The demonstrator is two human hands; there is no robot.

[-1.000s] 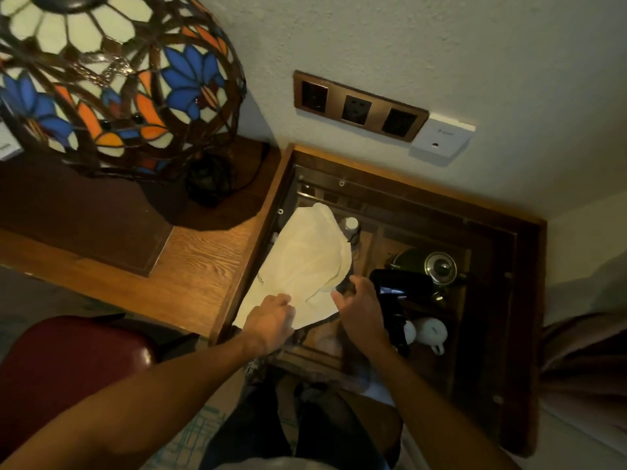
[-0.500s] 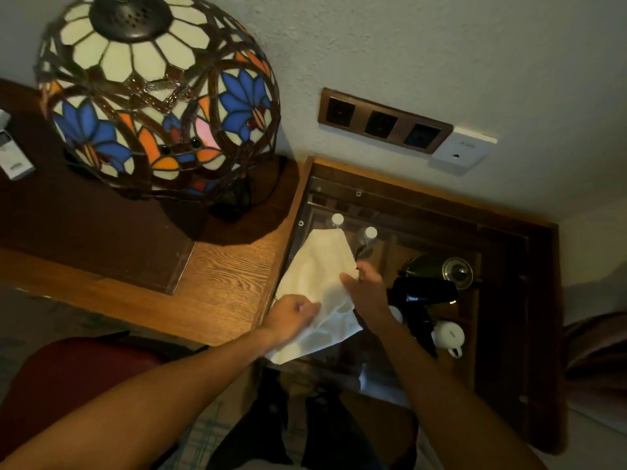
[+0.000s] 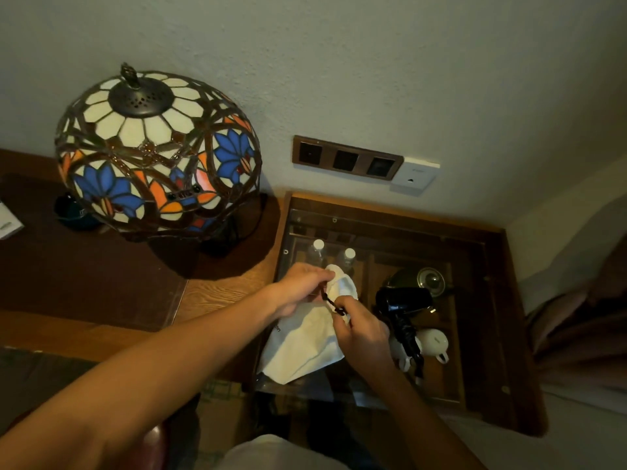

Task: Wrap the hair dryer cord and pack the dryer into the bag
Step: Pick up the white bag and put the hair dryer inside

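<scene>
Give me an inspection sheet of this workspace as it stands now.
Surface: glass-topped cabinet beside a wooden desk.
Job's things: white bag lying on the glass, its dark drawstring pinched between both hands; black hair dryer lying outside the bag, to its right.
Clutter: under the glass, two bottles, a kettle, a white cup.
Grippers: left hand grips the bag mouth; right hand pinches the drawstring.
Cables: dryer cord appears bundled at the handle; detail too dark to tell.
Surroundings: stained-glass lamp, wall sockets, curtain at right.
</scene>
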